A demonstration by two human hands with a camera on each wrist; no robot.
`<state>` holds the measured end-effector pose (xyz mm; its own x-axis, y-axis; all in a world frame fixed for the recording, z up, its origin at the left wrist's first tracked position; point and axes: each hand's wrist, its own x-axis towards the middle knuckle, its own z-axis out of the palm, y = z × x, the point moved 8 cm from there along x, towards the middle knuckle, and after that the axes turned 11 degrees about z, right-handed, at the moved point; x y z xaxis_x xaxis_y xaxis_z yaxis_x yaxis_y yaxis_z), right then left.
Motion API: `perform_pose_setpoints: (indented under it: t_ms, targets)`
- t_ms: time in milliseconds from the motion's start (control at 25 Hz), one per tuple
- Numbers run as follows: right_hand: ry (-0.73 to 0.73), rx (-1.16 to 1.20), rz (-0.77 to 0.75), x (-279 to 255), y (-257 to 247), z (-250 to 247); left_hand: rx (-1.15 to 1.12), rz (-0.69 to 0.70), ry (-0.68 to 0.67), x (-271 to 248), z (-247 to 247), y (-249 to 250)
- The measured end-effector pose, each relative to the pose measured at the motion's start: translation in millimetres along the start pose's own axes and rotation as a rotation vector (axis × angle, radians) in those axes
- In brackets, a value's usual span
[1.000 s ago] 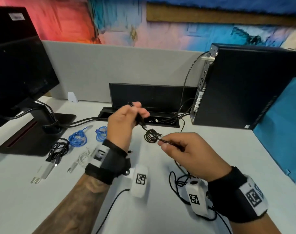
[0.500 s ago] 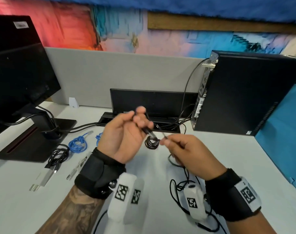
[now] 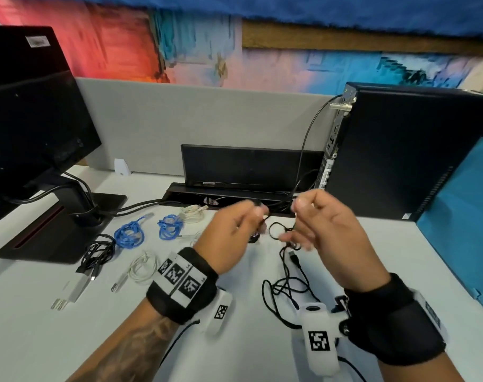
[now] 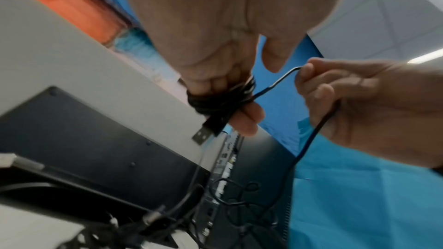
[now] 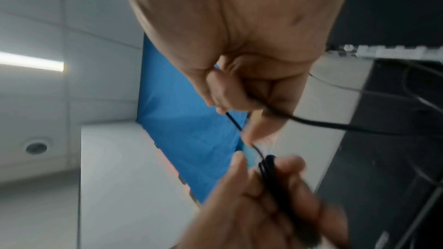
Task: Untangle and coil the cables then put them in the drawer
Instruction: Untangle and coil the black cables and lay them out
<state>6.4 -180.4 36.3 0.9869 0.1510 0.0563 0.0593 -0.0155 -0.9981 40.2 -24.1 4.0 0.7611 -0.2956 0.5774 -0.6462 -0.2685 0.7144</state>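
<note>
A thin black USB cable [image 3: 288,279] trails from a loose tangle on the white desk up to both raised hands. My left hand [image 3: 236,234] grips a small wound coil of it [image 4: 223,99], the USB plug [image 4: 210,129] sticking out below the fingers. My right hand [image 3: 320,230] pinches the free strand [image 4: 275,84] just right of the coil; the strand [image 5: 233,120] runs from its fingertips to the coil [image 5: 269,169]. The drawer is not in view.
Coiled cables lie at the left: two blue [image 3: 130,235] [image 3: 170,227], one black [image 3: 98,255], two white [image 3: 142,267] [image 3: 192,213]. A monitor stand [image 3: 55,230] is at far left, a cable tray [image 3: 229,194] at the back, a black PC tower [image 3: 400,153] at right.
Both hands rose and spread slightly apart. The left hand turned palm-down with the coil, and the right hand drew a fresh loop of cable up from the desk.
</note>
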Motion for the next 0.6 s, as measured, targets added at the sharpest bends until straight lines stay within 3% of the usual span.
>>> perform_pose_setpoints:
  t_ms: [120, 200, 280, 360, 480, 520, 600]
  targets:
    - [0.181, -0.245, -0.117, 6, -12, -20, -0.163, -0.098, -0.273, -8, 27, 6]
    - [0.236, -0.315, -0.162, 11, -11, -25, -0.611, -0.273, -0.323, -12, 32, 17]
    - [0.191, -0.369, -0.131, 16, 3, -20, -1.129, -0.383, -0.200, -6, 24, 35]
    - [0.104, -0.485, -0.062, 17, 25, -7, -1.366, -0.372, 0.096, 8, 1, 29]
    - [-0.058, -0.585, 0.052, 5, 48, 11, -1.244, -0.331, 0.469, 16, -29, -9]
    - [-0.104, -0.617, 0.064, 0, 50, 15, -1.116, -0.308, 0.532, 14, -35, -22]
    - [-0.135, -0.635, 0.037, -8, 44, 18, -0.599, -0.231, 0.538, 5, -45, -40]
